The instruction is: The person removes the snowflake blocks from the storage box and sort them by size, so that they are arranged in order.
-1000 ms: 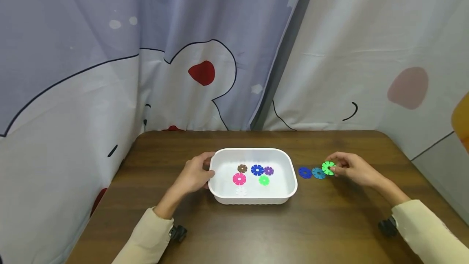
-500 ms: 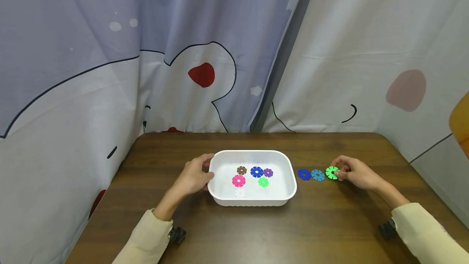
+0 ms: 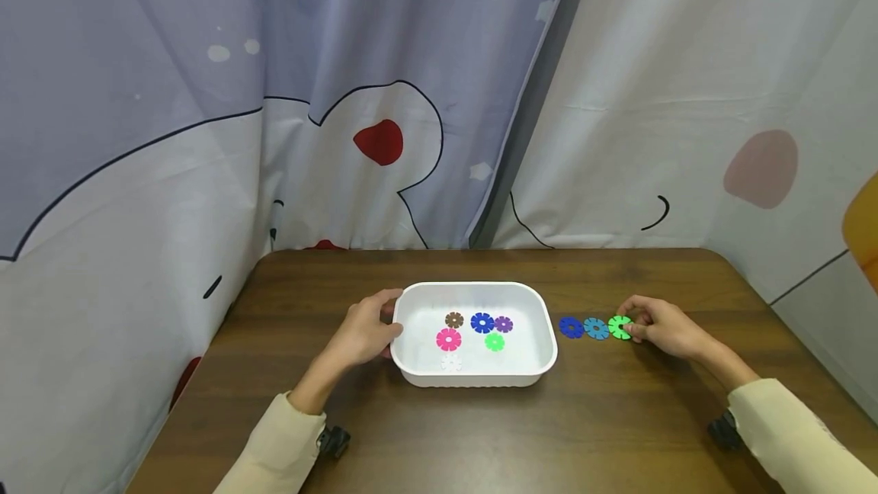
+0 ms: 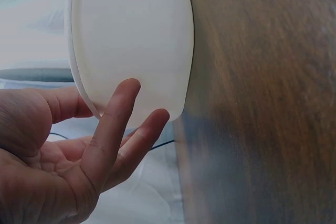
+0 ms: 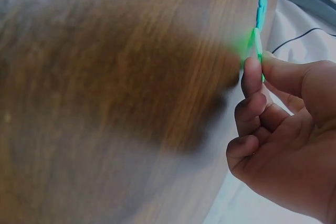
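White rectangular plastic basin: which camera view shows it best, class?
The head view looks down into nearly the whole white basin. The left wrist view catches mainly one outer end; the right wrist view misses it entirely.

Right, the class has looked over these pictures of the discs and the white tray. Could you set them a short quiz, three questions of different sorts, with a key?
1. Multiple choice: which disc is the right hand pinching?
A) a brown disc
B) a purple disc
C) a green disc

2. True or false: the left hand grips the white tray at one end.

3. Fill in the blank: in the row outside the white tray, the light blue disc lies between the green disc and the ____.

Key: 1. C; 2. true; 3. dark blue disc.
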Demonstrator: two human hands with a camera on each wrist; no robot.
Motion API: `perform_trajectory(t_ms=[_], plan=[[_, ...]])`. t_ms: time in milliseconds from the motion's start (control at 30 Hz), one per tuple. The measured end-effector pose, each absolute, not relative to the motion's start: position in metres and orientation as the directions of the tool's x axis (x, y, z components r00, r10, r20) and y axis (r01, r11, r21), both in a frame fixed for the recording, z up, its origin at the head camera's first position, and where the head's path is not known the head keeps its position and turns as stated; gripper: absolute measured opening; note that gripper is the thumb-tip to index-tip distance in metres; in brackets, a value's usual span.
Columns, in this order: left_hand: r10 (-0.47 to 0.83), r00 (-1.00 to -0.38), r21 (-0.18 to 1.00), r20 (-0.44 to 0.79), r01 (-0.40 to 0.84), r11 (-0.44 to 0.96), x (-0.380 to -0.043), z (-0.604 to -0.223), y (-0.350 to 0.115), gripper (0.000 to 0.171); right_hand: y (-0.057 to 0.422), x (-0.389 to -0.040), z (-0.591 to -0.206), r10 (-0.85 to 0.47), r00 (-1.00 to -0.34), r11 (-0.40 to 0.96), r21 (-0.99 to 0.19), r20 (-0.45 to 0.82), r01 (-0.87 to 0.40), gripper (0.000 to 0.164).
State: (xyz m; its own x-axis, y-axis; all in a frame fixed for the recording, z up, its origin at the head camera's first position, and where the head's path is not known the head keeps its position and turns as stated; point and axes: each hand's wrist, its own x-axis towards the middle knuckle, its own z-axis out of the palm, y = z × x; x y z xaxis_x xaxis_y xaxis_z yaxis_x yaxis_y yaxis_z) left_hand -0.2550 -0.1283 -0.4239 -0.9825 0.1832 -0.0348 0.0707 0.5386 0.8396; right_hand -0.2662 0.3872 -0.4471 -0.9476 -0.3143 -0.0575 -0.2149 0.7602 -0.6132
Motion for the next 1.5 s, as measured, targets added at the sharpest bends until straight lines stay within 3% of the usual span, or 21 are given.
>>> perform_trajectory(t_ms=[333,633,1100,1500], plan=[[0.182,-0.983,0.843,-0.032,0.071,0.533,-0.257,-0.424,-0.128,0.062,0.387,-0.266,-0.447,-0.294,-0.953,0.796,-0.569,-0.068,-0.205,0.023],[0.182,-0.983,0.841,-0.027,0.076,0.536,-0.256,-0.424,-0.131,0.062,0.375,-0.271,-0.436,-0.28,-0.96,0.803,-0.545,0.014,-0.242,0.02],[0.178,-0.983,0.838,-0.034,0.069,0.541,-0.255,-0.423,-0.13,0.061,0.325,-0.288,-0.413,-0.348,-0.936,0.751,-0.582,0.055,-0.313,0.019],[0.183,-0.982,0.839,-0.041,0.066,0.54,-0.255,-0.425,-0.127,0.061,0.267,-0.307,-0.402,-0.437,-0.891,0.727,-0.535,0.124,-0.431,0.013]])
